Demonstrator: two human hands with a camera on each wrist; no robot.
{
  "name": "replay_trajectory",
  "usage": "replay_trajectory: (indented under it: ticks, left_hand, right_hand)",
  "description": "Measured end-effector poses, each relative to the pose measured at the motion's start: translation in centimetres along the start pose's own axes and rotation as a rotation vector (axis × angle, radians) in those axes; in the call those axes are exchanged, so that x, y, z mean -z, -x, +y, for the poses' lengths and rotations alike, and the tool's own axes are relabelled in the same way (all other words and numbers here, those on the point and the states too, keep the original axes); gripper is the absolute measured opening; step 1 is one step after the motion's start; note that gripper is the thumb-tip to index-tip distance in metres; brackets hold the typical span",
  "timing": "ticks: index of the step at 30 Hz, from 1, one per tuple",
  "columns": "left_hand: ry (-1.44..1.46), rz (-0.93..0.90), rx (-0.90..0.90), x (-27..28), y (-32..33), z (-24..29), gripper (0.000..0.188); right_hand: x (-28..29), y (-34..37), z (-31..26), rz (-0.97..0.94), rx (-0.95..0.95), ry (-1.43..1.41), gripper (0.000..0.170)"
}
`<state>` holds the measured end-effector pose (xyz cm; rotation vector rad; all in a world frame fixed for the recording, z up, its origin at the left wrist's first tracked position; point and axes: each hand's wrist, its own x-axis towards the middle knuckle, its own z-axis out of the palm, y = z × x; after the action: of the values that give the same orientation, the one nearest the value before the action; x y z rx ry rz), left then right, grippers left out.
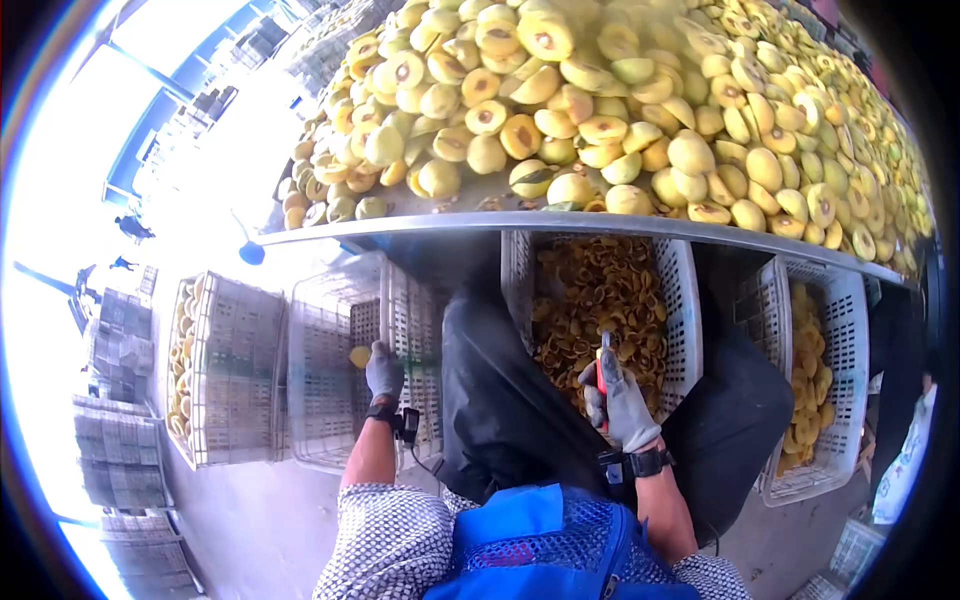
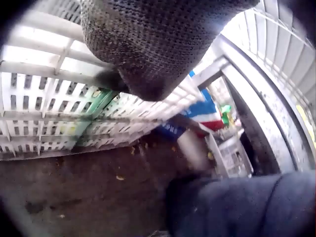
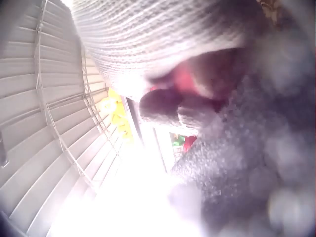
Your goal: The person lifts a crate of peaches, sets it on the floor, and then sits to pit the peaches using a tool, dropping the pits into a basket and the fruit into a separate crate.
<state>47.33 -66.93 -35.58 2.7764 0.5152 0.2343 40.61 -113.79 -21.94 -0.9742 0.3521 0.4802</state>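
Note:
My gloved left hand (image 1: 383,372) is over the near-white plastic crate (image 1: 325,400) on the left, by its right wall. A yellow peach half (image 1: 359,356) shows just left of its fingers, outside their grip. The left wrist view has the grey glove (image 2: 153,44) close to the crate's slotted wall. In front of my lap, my gloved right hand (image 1: 628,405) grips a red-handled tool (image 1: 602,375) with a metal tip pointing forward. Below it is a crate (image 1: 683,320) of brownish-orange fruit scraps (image 1: 590,290). Curled glove fingers (image 3: 163,106) partly hide the red handle in the right wrist view.
A heap of yellow peach halves (image 1: 600,130) covers the table beyond its metal edge (image 1: 560,222). Another crate (image 1: 850,330) with yellow pieces stands at the right. A fuller crate (image 1: 240,360) is at far left, beside stacked crates (image 1: 120,450). My knees flank the scrap crate.

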Motion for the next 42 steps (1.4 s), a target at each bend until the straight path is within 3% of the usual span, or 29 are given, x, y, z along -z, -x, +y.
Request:
replay_trajectory:
  ticks: [4, 10, 14, 15, 17, 18, 19, 20, 21, 23, 24, 25, 29, 31, 35, 38, 39, 41, 42]
  left_hand:
    - [0.026, 0.019, -0.145, 0.7, 4.3, 1.8, 0.01]
    - [0.097, -0.119, -0.126, 2.1, 7.9, 6.9, 0.011]
    - [0.126, -0.161, -0.12, 3.3, 8.0, 7.4, 0.013]
    - [0.112, -0.189, -0.086, 3.0, 7.7, 7.4, 0.02]
    - [0.183, -0.263, -0.186, 2.5, 6.5, 5.8, 0.031]
    - [0.32, -0.087, -0.237, 4.3, 5.7, 6.7, 0.042]
    - [0.279, 0.103, -0.329, 6.1, 3.9, 8.4, 0.04]
    - [0.377, 0.028, -0.227, 9.8, 2.0, 11.8, 0.031]
    - [0.485, 0.25, -0.484, 11.6, -0.3, 14.5, 0.025]
    - [0.537, 0.24, -0.664, 16.7, -3.3, 22.7, 0.024]
    - [0.606, 0.081, -0.623, 17.4, -4.5, 26.3, 0.023]
    - [0.452, 0.167, -0.793, 16.8, -6.6, 29.3, 0.021]
    - [0.141, -0.133, -0.979, 10.7, -13.0, 38.4, 0.035]
    - [-0.125, -0.302, -0.973, 8.6, -14.0, 41.0, 0.039]
    - [-0.015, -0.297, -0.911, 8.6, -13.6, 41.3, 0.041]
    - [0.318, -0.186, -0.887, 9.9, -12.3, 40.0, 0.042]
    - [0.423, -0.079, -0.826, 10.2, -11.3, 39.5, 0.042]
    - [1.029, -0.356, -0.481, 14.8, -6.8, 39.1, 0.039]
    - [1.291, -0.43, -0.385, 15.8, -4.7, 38.4, 0.047]
  right_hand:
    - [-3.1, -1.0, 1.6, -0.001, -0.087, 0.089, 0.061]
    - [-5.0, -1.0, 3.5, 0.047, -0.178, 0.295, 0.059]
    - [-5.6, -0.6, 3.1, 0.088, -0.111, 0.312, 0.058]
    - [-5.3, -0.6, 3.4, 0.084, -0.088, 0.266, 0.056]
    - [-5.7, -0.1, 2.9, 0.057, -0.07, 0.226, 0.056]
    - [-5.7, 0.2, 2.7, 0.036, -0.045, 0.254, 0.058]
    - [-5.6, 0.1, 2.5, 0.034, -0.059, 0.255, 0.06]
    - [-5.5, -0.2, 2.7, 0.021, -0.04, 0.236, 0.059]
    - [-5.4, -0.4, 2.8, 0.008, -0.025, 0.218, 0.059]
    - [-5.4, -1.0, 2.5, 0.025, -0.028, 0.249, 0.059]
    - [-5.3, -1.2, 2.2, -0.003, -0.017, 0.231, 0.059]
    - [-5.1, -1.4, 2.1, -0.03, -0.005, 0.21, 0.059]
    - [-2.9, -1.3, 2.2, 0.015, 0.007, 0.148, 0.053]
    - [-1.3, -1.0, 2.6, 0.037, 0.0, -0.013, 0.05]
    - [-0.3, -0.6, 1.6, 0.046, 0.044, -0.009, 0.052]
    - [-1.0, 0.2, -0.4, 0.005, 0.195, 0.071, 0.053]
    - [-0.9, 0.8, -1.2, 0.009, 0.225, 0.133, 0.046]
    - [-1.5, 1.9, -2.2, 0.072, 0.219, 0.088, 0.044]
    - [-1.8, 2.3, -3.0, 0.068, 0.216, 0.082, 0.042]
